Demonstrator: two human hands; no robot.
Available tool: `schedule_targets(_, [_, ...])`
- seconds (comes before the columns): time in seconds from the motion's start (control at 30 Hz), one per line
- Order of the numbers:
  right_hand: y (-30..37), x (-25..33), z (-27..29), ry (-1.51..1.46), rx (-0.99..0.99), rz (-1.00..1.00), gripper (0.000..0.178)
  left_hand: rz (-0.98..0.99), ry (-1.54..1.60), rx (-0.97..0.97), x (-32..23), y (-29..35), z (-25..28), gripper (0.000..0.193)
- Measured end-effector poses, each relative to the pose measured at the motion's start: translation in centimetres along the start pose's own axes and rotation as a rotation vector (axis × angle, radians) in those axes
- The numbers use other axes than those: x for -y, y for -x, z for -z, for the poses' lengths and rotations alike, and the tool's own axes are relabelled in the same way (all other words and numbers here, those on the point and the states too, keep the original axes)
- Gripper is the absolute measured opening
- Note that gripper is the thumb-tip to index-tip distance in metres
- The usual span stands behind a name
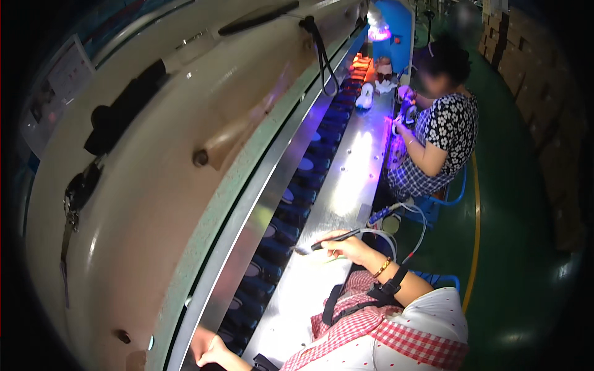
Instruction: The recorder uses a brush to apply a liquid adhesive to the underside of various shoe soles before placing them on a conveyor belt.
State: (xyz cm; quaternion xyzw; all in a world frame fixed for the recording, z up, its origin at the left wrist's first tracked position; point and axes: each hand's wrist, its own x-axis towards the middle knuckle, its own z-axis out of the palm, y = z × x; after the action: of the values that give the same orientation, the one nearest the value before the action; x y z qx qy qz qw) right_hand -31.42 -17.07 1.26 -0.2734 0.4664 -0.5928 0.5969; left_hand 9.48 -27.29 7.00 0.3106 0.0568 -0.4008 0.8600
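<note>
My right hand (348, 245) grips a thin black pen-like tool (331, 238) with its tip out to the left over the shiny steel bench (352, 179). A white hose (383, 234) runs from the tool. The wrist bears a gold bracelet and a black strap. At the bottom edge, my left hand (209, 351) rests at the rim of the conveyor, touching one of the dark blue shoes (247, 290) with pale insoles that run in a long row. What the left fingers hold is hidden.
A big beige machine hood (154, 161) fills the left side above the conveyor. A co-worker in a floral top (448, 127) sits further along the bench, handling something under purple light. Cardboard boxes (532, 80) stand at the right, beside a green floor with a yellow line (475, 235).
</note>
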Motion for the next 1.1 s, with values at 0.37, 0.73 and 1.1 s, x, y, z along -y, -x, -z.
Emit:
schedule_targets(0.37, [0.0, -6.6, 6.8, -0.336, -0.477, -0.154, 0.015, 0.063, 0.094, 0.08, 0.1, -1.4, 1.9, 0.106])
schedule_targets(0.73, [-5.8, -14.9, 9.1, -0.686, -0.45, -0.458, 0.031, 0.07, -0.01, 0.107, -2.1, -2.1, 4.0, 0.106])
schedule_targets(1.1, [19.1, -14.4, 25.2, 0.692, -0.945, -0.101, 0.021, -0.001, -0.225, 0.086, -2.7, -5.7, 3.4, 0.105])
